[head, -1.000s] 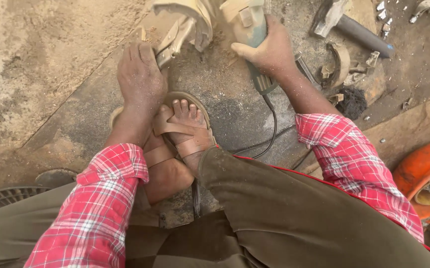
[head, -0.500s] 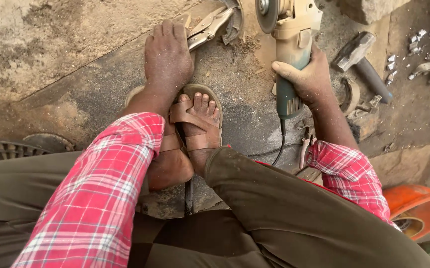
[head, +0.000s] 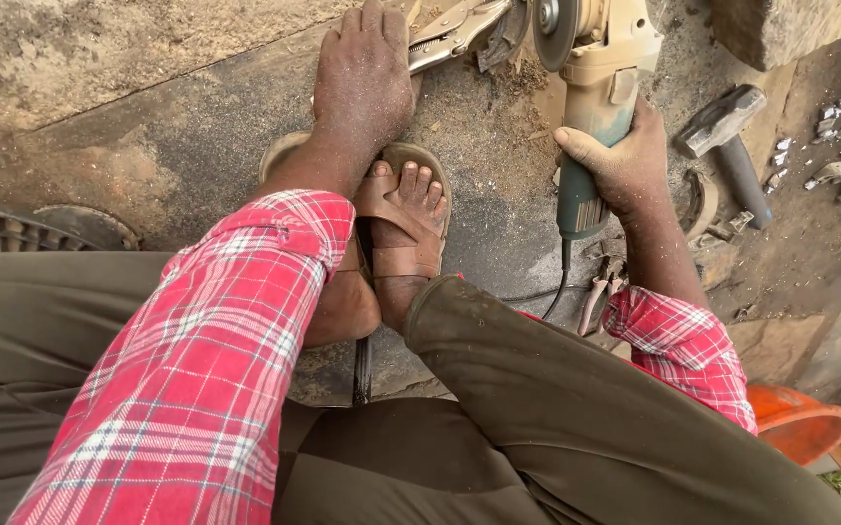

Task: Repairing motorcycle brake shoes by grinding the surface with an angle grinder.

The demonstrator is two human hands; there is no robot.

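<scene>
- Green and beige, the angle grinder (head: 590, 107) is in your right hand (head: 624, 160), closed around its green rear handle, above the dusty ground (head: 148, 146) just right of your sandalled foot (head: 411, 219).
- Its long axis runs away from you, disc (head: 551, 29) at the far end, cable (head: 556, 282) trailing back.
- It looks heavy, stiff and front-weighted, I think; grip it on the handle, well clear of the disc.
- Your left hand (head: 362, 73) lies flat, fingers spread, pressing beside the locking pliers (head: 454, 29); what lies under it, I cannot tell.
</scene>
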